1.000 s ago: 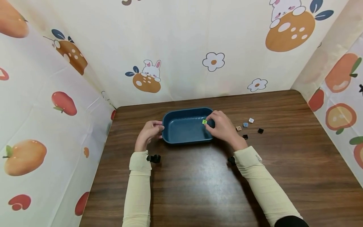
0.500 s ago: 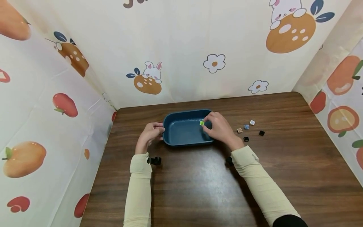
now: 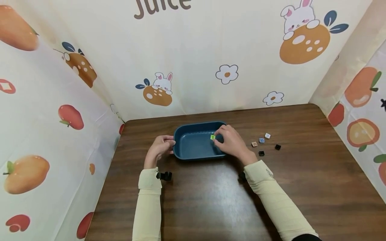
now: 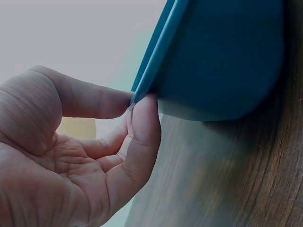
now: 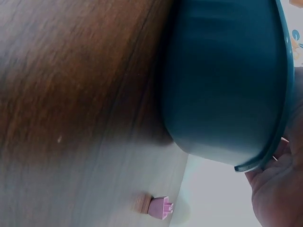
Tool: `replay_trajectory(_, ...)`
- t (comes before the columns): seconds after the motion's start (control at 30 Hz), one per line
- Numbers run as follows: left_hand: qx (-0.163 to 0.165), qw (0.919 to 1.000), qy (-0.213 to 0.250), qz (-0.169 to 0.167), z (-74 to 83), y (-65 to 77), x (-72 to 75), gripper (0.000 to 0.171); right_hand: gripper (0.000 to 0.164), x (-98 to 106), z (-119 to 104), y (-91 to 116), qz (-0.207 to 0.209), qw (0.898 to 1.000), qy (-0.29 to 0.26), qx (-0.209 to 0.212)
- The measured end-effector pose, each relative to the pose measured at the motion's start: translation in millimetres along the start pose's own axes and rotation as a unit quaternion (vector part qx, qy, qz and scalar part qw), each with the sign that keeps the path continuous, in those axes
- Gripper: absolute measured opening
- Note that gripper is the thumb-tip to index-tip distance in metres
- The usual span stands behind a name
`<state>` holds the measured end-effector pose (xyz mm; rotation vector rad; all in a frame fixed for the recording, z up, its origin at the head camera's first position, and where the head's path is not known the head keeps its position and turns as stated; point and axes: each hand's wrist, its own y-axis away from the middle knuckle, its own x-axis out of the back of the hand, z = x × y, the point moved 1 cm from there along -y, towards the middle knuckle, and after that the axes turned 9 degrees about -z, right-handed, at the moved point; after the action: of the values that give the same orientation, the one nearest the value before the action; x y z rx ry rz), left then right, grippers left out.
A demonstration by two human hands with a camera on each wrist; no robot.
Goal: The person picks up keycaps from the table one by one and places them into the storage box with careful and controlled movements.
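A dark blue oblong plastic tray (image 3: 199,125) sits on the table. My left hand (image 3: 159,149) holds its left end; in the left wrist view, thumb and fingers pinch the tray's rim (image 4: 158,54). Over the right part of the tray, my right hand (image 3: 231,144) pinches a small lime-green square piece, apparently a keycap (image 3: 212,137), between thumb and fingertip. From the right wrist, the tray wall (image 5: 222,85) hides the fingertips and the green keycap; only part of the right hand (image 5: 279,189) shows.
Right of the tray lie several loose keycaps: white (image 3: 267,136), blue (image 3: 261,140), peach (image 3: 254,144), and two black ones (image 3: 261,153). One looks pinkish (image 5: 160,208) in the right wrist view. Patterned cloth (image 3: 193,50) surrounds the wooden table (image 3: 205,201) at back and sides.
My right hand has shifted a little left over the tray with the green keycap. The left hand keeps its hold on the rim. The head view has tilted slightly upward.
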<state>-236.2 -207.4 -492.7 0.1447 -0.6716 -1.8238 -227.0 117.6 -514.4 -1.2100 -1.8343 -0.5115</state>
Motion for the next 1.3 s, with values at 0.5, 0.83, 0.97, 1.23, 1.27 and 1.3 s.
replay_trajectory(0.5,0.002,1.0,0.002,0.003,-6.1,5.0,-2.0,0.041,0.027,41,61,64,0.151,0.984,-0.039,-0.083)
replay_trajectory(0.83,-0.012,0.9999,-0.003,0.0,-4.9,3.3,0.9,0.043,0.038,62,120,128,0.154,0.97,-0.014,-0.187)
replay_trajectory(0.97,-0.013,0.9999,-0.003,-0.005,-4.3,2.3,0.6,0.045,0.039,65,124,136,0.151,0.97,-0.01,-0.193)
replay_trajectory(1.23,-0.003,1.0,0.0,-0.005,-2.7,3.6,-0.5,0.046,0.037,62,126,146,0.148,0.97,0.002,-0.192)
replay_trajectory(1.27,-0.003,1.0,0.0,-0.005,-2.4,3.6,-0.5,0.046,0.037,62,126,148,0.146,0.97,0.003,-0.194)
replay_trajectory(1.3,-0.003,1.0,0.0,-0.006,-2.3,3.3,-0.4,0.046,0.037,63,126,149,0.145,0.97,0.005,-0.196)
